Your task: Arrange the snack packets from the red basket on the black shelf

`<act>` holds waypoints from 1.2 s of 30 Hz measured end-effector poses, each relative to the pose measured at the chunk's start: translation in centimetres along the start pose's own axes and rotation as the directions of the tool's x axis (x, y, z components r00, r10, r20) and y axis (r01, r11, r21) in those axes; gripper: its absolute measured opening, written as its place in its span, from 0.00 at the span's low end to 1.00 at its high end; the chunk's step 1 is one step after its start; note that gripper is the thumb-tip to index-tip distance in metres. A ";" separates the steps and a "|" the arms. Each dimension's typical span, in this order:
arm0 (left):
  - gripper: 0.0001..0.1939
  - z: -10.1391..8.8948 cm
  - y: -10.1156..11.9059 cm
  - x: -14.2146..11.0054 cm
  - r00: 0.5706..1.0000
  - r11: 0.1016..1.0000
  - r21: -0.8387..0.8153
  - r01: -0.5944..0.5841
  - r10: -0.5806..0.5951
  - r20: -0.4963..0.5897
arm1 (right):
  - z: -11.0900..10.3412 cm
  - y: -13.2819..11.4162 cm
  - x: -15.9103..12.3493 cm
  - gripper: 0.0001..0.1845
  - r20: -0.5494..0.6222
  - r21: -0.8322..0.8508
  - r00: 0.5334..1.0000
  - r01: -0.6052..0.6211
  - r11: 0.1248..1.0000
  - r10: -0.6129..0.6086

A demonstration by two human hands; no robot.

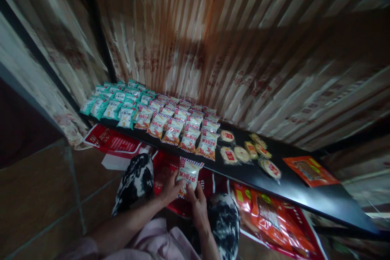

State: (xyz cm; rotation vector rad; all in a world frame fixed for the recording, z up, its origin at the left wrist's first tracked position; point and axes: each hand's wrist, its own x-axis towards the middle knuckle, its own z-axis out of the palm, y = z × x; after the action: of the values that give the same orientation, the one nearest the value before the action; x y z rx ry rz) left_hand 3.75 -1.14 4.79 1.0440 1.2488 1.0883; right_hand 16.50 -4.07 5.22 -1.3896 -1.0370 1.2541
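Observation:
My left hand point(171, 189) and my right hand point(198, 205) both grip one small white snack packet point(189, 173) with red print, held just below the front edge of a black shelf point(307, 195). On the shelf lie rows of red-and-white snack packets point(179, 128) like it, with green-and-white packets point(117, 99) in rows further left. Round wrapped biscuits point(243, 152) sit to the right of the rows. My knees in black-and-white patterned trousers point(137, 180) flank my hands.
An orange packet point(310, 170) lies flat on the shelf's right part. A red plastic basket point(112, 142) stands on the brown tiled floor below the shelf. A large orange-red bag point(271, 215) lies under the shelf at right. Striped, printed sheeting covers the wall behind.

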 end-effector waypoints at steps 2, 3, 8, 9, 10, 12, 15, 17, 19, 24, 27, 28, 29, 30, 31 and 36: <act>0.20 -0.1 -0.2 0.1 1.000 1.000 0.024 -0.005 0.005 0.011 | -0.2 0.4 0.2 0.34 -0.013 -0.016 1.000 -0.001 1.000 0.001; 0.21 -0.2 -0.3 0.1 1.000 0.999 0.042 -0.012 0.011 0.014 | -0.3 0.7 0.4 0.35 -0.024 -0.026 1.000 -0.002 1.000 0.002; 0.21 0.0 -1.1 0.3 0.999 0.994 0.100 -0.047 0.047 -0.002 | -0.6 1.6 0.8 0.37 -0.099 -0.090 0.995 -0.012 0.996 0.003; 0.21 0.0 -1.1 0.4 0.999 0.994 0.096 -0.050 0.050 0.000 | -0.6 1.5 0.9 0.37 -0.104 -0.102 0.995 -0.013 0.995 0.002; 0.21 0.1 -1.1 0.5 0.999 0.995 0.088 -0.053 0.052 0.005 | -0.6 1.4 0.9 0.37 -0.106 -0.111 0.994 -0.012 0.994 0.000; 0.23 0.2 -1.0 0.6 0.998 0.996 0.069 -0.062 0.062 0.010 | -0.6 1.1 1.0 0.36 -0.104 -0.123 0.994 0.003 0.992 -0.016; 0.25 0.4 -0.4 0.9 0.996 0.994 0.060 -0.087 0.088 -0.008 | -0.5 0.6 1.0 0.34 -0.129 -0.141 0.989 0.049 0.989 -0.068; 0.25 0.5 0.1 1.2 0.996 0.994 0.068 -0.091 0.091 -0.005 | -0.6 0.4 1.1 0.33 -0.161 -0.155 0.982 0.075 0.985 -0.100; 0.23 0.7 0.5 1.4 0.997 0.995 0.075 -0.072 0.071 0.018 | -0.7 0.3 1.3 0.32 -0.179 -0.157 0.977 0.086 0.984 -0.114; 0.20 1.3 1.0 1.8 0.998 0.992 0.112 -0.063 0.060 0.032 | -1.1 0.2 1.6 0.30 -0.181 -0.153 0.977 0.084 0.985 -0.111; 0.20 1.6 0.9 2.1 0.997 0.990 0.125 -0.073 0.071 0.019 | -1.4 0.0 1.9 0.31 -0.199 -0.168 0.971 0.102 0.981 -0.135; 0.21 1.7 0.8 2.2 0.997 0.989 0.127 -0.075 0.074 0.014 | -1.5 -0.1 2.0 0.31 -0.200 -0.169 0.969 0.109 0.979 -0.143; 0.21 1.8 0.8 2.3 0.997 0.989 0.130 -0.075 0.074 0.007 | -1.5 -0.2 2.1 0.30 -0.201 -0.170 0.968 0.115 0.979 -0.149; 0.22 1.9 0.7 2.4 0.997 0.988 0.133 -0.075 0.076 0.001 | -1.6 -0.3 2.2 0.30 -0.204 -0.170 0.967 0.116 0.979 -0.150; 0.23 1.9 0.7 2.6 0.997 0.988 0.138 -0.076 0.077 -0.007 | -1.6 -0.5 2.3 0.30 -0.207 -0.171 0.967 0.115 0.979 -0.150; 0.20 2.0 1.0 2.9 0.992 0.976 0.182 -0.116 0.121 -0.018 | -1.5 -1.0 2.7 0.30 -0.191 -0.143 0.971 0.118 0.983 -0.144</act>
State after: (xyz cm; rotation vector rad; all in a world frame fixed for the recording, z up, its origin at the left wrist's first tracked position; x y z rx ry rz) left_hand 5.76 1.90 5.35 1.2577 1.3414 1.0990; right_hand 18.30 -1.45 5.72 -1.4879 -1.0666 0.9432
